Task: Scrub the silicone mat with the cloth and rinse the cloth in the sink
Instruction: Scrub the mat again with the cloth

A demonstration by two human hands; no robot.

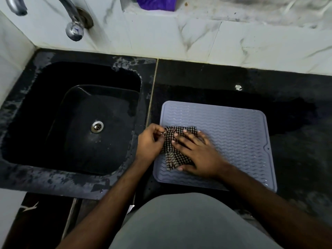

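Note:
A grey silicone mat (233,133) with a wavy ribbed surface lies flat on the black counter, right of the sink. A dark checked cloth (172,139) lies crumpled on the mat's left part. My right hand (199,153) rests flat on the cloth with fingers spread, pressing it to the mat. My left hand (150,141) sits at the mat's left edge and pinches the cloth's upper left corner between thumb and fingers. The black sink (59,97) with its metal drain (97,127) is to the left.
A chrome tap (71,20) juts from the tiled wall above the sink's back edge. A purple object (156,3) sits on the ledge behind. The counter (296,141) around the mat looks wet. White marble-patterned tiles (197,36) back the counter.

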